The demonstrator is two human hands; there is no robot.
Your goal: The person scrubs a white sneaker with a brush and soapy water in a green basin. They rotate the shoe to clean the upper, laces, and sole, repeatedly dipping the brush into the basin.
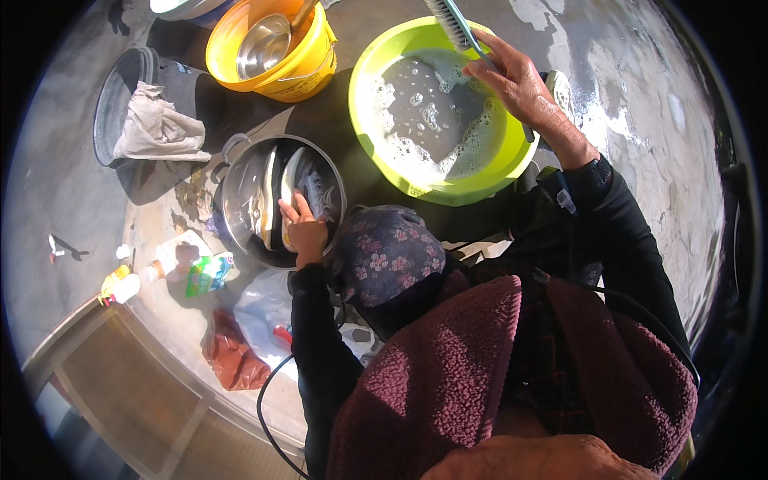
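The scrubbing brush (453, 26), with a teal back and pale bristles, was in the right hand (516, 84), just above the far right part of the basin. That hand's fingers were wrapped around its handle, the end of which showed below the palm. The left hand (307, 232) reached into a round metal pot (242, 188), its fingers resting on the nearer of two black-and-white shoes (293, 172); whether they pinched it could not be told. The other shoe lay alongside to the left, both lengthwise in the pot.

Beneath the brush, the lime-green basin (366, 132) held greyish water (436, 100) with suds along its edge. Left of the basin stood a yellow bucket (314, 80) with a steel ladle (266, 46) in it. Farther left, a beige cloth (156, 128) hung over the rim of a grey tub (118, 92).

Below the pot, a green-and-white packet (210, 274), a reddish-brown plastic bag (234, 352) and a clear plastic bag (266, 308) lay on the floor (180, 324). Dark flowered fabric (388, 254) and a maroon fleece garment (436, 364) filled the space between the black sleeves (640, 248).
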